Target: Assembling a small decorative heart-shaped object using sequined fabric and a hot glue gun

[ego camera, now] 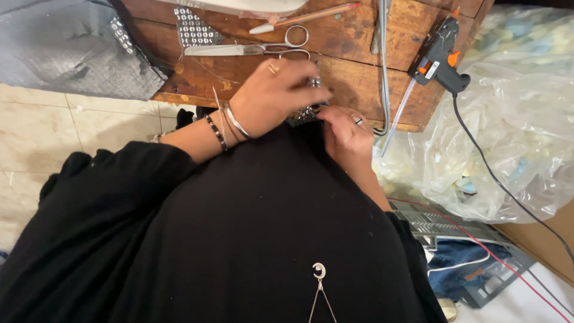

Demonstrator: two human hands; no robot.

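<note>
My left hand, with bracelets at the wrist and a ring, is closed over a small piece of silver studded fabric at the front edge of the wooden table. Close beside it, my right hand, also ringed, pinches the same piece from below. Both hands sit over black cloth that covers my lap. Most of the studded piece is hidden under my fingers.
Scissors and a pencil lie on the table behind my hands, with a studded strip to the left. A black and orange glue gun lies at the table's right edge, its cord trailing over a plastic bag. A grey crate stands on the floor.
</note>
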